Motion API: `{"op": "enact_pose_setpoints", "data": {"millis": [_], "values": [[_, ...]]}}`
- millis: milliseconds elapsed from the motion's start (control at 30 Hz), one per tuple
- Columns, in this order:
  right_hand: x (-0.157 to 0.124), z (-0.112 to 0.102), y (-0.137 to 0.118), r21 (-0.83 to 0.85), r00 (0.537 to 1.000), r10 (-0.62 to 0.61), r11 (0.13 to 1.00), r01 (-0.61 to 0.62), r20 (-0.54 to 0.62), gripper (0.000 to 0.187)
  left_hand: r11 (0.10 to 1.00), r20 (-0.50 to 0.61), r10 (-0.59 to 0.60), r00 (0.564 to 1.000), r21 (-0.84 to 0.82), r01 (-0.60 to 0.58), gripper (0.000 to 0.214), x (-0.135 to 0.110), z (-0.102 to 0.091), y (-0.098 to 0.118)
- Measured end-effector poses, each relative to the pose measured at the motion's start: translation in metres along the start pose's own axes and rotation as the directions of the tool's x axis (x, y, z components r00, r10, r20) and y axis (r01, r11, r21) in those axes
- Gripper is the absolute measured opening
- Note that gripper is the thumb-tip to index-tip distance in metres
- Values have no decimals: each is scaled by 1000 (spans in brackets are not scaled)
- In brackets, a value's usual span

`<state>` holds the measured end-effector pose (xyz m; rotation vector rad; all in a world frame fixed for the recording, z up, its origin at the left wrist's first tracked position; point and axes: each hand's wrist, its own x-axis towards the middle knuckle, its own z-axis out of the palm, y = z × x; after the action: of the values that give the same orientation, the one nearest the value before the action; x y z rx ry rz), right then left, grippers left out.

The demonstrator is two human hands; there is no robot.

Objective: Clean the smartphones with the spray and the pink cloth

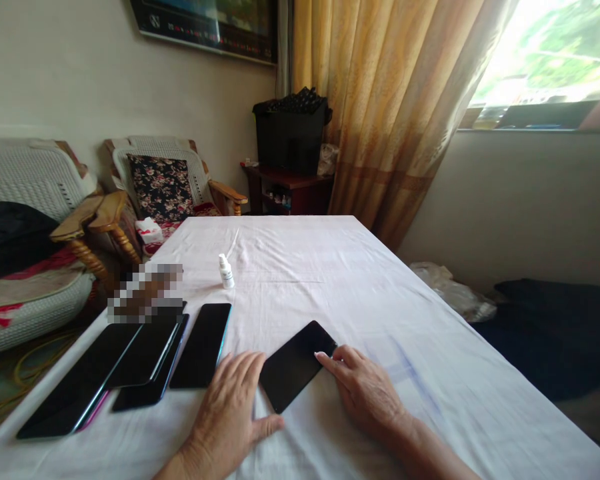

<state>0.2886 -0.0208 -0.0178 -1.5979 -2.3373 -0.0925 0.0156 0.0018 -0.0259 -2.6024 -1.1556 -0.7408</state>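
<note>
A black-screened phone (pixel 296 365) lies face up and slanted on the white tablecloth, between my two hands. My left hand (pixel 230 407) is open at its left edge, fingers stretched forward and thumb apart near its bottom corner. Over the right side of the phone my right hand (pixel 363 380) is closed, its index finger reaching onto the screen. Something small and white shows at that fingertip, too small to name. Left of my left hand lies another phone (pixel 203 347) with a blue edge. Beyond it, several dark phones (pixel 93 373) overlap in a pile.
A small white spray bottle (pixel 227 273) stands upright beyond the phones. Cushioned armchairs (pixel 160 180) are at the left, past the table edge. Behind the table are a dark cabinet (pixel 290 180) and a yellow curtain (pixel 375 100). Plastic bags (pixel 453 290) lie at the right.
</note>
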Motion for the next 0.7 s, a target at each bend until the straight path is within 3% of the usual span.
{"op": "enact_pose_setpoints", "data": {"millis": [67, 267, 500, 600, 700], "values": [[5, 2, 9, -15, 999, 39, 999, -40, -3, 49, 999, 6, -27, 1000, 23, 27, 86, 0, 6, 4], [8, 8, 24, 64, 993, 84, 995, -79, -79, 46, 994, 32, -112, 993, -15, 113, 62, 11, 8, 10], [-6, 3, 20, 99, 998, 11, 995, -5, -58, 45, 994, 209, 33, 977, -110, -10, 54, 41, 2, -28], [-8, 3, 18, 127, 999, -20, 992, 26, -41, 43, 993, 337, 20, 941, -117, 21, 60, 67, 1, -33], [-8, 4, 17, 154, 999, -52, 987, 53, -9, 41, 987, 497, -35, 867, -120, 109, 68, 91, 5, -21]]}}
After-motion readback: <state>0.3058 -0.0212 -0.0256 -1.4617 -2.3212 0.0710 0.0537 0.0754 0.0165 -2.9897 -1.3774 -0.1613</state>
